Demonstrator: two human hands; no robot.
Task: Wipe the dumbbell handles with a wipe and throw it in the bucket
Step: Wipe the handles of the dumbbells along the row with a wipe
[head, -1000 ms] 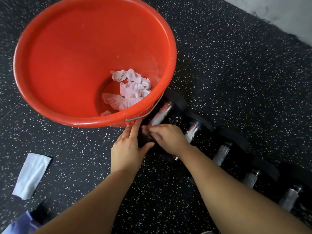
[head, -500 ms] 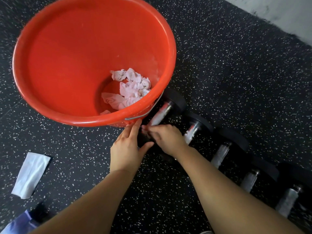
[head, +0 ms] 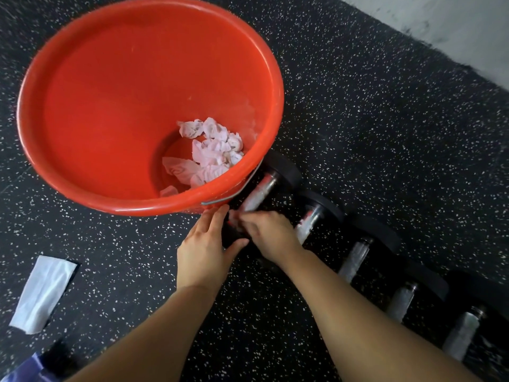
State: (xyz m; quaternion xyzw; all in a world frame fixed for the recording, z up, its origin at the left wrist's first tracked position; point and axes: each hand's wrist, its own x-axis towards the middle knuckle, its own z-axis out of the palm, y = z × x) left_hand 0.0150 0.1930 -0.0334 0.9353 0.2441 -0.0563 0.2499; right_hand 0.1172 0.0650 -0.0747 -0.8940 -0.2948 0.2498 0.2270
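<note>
Working near to far: at the near left a white sachet or folded sheet (head: 41, 295) lies on the speckled floor (head: 385, 133), with a purple item (head: 22, 370) cut off at the bottom edge; what either is cannot be told. Left hand (head: 205, 250): fingers spread, resting against the near black head of the nearest-left dumbbell (head: 260, 193), steadying it. Right hand (head: 268, 232): fingers pinched narrow on a small pale wipe (head: 234, 216) at the near end of that dumbbell's handle; most of the wipe is hidden under the hand. Further dumbbells (head: 355, 257) run off to the right in a row, the last ones cut by the frame edge; the bright patches on the handles could be wetness or plain glare, so which are already wiped cannot be judged. Beyond the hands, touching or just beside the first dumbbell, stands the red bucket (head: 82, 188), holding several crumpled used wipes (head: 212, 150). Judgement: earlier wipes are disposed of; the present wipe is in use, not yet thrown.
</note>
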